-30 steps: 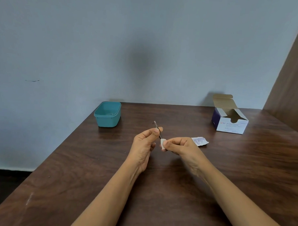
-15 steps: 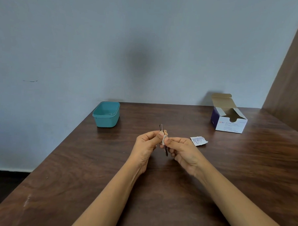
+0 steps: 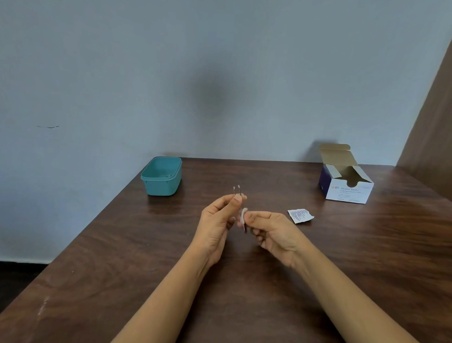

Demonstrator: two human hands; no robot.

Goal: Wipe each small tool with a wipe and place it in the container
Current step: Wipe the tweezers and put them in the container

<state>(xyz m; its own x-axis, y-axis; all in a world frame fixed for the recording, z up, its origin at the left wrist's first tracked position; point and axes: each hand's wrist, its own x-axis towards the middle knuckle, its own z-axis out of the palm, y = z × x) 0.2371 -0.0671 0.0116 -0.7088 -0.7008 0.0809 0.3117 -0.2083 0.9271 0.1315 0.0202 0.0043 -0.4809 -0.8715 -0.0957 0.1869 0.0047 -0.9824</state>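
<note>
Here, left fingers [image 3: 234, 202] pinch tweezers [image 3: 237, 190], right fingers [image 3: 254, 219] pinch wipe [image 3: 243, 213]; teal container [image 3: 162, 188] (contents unclear) stands apart.

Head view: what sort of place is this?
Probably a plain room with a makeshift work desk, not a lab: a dark wooden table against a bare blue-grey wall, carrying an open box of alcohol swabs, a torn sachet and a teal container.

Soft, dimmish light. A hazy dark shadow sits on the wall [image 3: 212, 100] ahead of me; faint sheen on the table [image 3: 371, 255]. My fingers [image 3: 235, 201] look slightly blurred.
</note>
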